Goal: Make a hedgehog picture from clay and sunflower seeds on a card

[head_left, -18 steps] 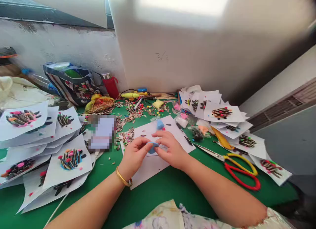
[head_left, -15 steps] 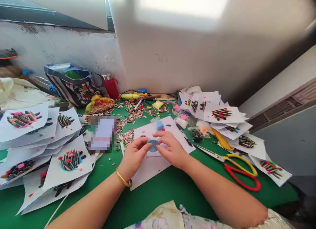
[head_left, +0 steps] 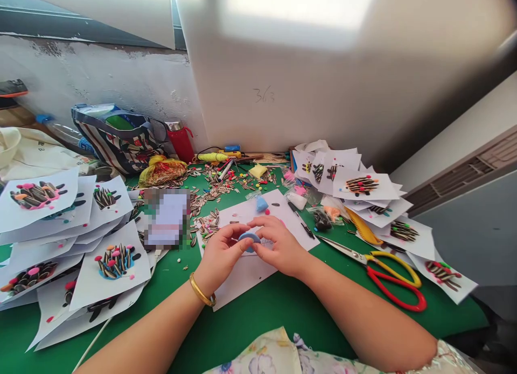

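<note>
A flattened disc of blue modelling clay (head_left: 249, 237) is pinched between both hands, over a white sheet of paper (head_left: 238, 288) on the green table. My left hand (head_left: 222, 253), with a gold bangle at the wrist, is closed on the disc's left side. My right hand (head_left: 283, 249) is closed on its right side, its thumb against the lower edge. Beyond the fingers, a blue lump of clay (head_left: 262, 204) in a clear bag lies on the sheet. Sunflower seeds (head_left: 209, 223) are scattered at the sheet's left corner. Part of the sheet is hidden under my hands.
Large scissors (head_left: 375, 266) and a black pen (head_left: 302, 223) lie on the right. Stacks of seed-decorated papers (head_left: 117, 255) (head_left: 363, 184) stand on both sides. A phone (head_left: 167, 218) with a cable lies at left. A red bottle (head_left: 180, 142) and striped bag (head_left: 117, 140) stand behind.
The blue disc has tilted, from showing its face to showing more of its upper edge. My fingers have shifted slightly around it; both arms stay nearly in place.
</note>
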The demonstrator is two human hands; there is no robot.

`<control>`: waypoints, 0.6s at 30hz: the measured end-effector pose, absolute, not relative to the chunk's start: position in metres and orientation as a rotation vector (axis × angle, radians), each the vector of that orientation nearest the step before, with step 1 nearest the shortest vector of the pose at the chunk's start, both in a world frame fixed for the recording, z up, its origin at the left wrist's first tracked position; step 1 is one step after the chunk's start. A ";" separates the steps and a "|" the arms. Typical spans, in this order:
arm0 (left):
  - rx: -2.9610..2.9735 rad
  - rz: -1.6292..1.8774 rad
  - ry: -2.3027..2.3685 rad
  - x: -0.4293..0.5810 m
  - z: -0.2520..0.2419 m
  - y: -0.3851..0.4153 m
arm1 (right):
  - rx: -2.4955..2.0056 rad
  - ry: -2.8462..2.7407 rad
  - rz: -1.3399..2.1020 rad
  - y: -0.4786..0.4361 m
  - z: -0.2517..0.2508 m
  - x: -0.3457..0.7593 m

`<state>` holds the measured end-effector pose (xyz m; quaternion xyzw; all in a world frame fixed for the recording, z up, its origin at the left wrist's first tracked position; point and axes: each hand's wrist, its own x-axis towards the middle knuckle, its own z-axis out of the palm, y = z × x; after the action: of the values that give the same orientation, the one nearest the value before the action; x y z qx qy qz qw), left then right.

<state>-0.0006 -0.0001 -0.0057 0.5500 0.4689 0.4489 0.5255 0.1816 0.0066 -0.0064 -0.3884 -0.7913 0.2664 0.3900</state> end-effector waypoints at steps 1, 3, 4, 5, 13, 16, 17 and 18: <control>1.329 1.069 1.130 -0.001 -0.006 0.000 | -0.987 -2.012 0.675 0.006 -0.007 0.182; 1.325 1.055 1.135 -0.001 -0.005 0.000 | -0.987 -2.004 0.686 0.006 -0.008 0.182; 1.305 1.052 1.127 -0.001 -0.005 0.000 | -0.984 -2.005 0.700 0.006 -0.008 0.182; 1.287 1.056 1.113 -0.001 -0.004 0.000 | -0.980 -2.010 0.711 0.006 -0.008 0.182; 1.563 1.110 1.153 -0.004 -0.004 0.000 | -0.984 -2.052 0.632 0.007 -0.005 0.181; 1.546 1.015 1.152 -0.003 -0.005 0.000 | -0.973 -2.042 0.649 0.007 -0.003 0.183; 1.498 0.990 1.135 -0.003 -0.005 0.000 | -0.967 -2.021 0.660 0.008 -0.003 0.184; 1.447 0.974 1.115 -0.002 -0.005 0.000 | -0.962 -1.994 0.669 0.008 -0.003 0.185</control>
<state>-0.0023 -0.0002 -0.0053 0.6010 0.4631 0.4045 0.5106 0.1851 0.0085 -0.0033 -0.3809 -0.7891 0.2649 0.4026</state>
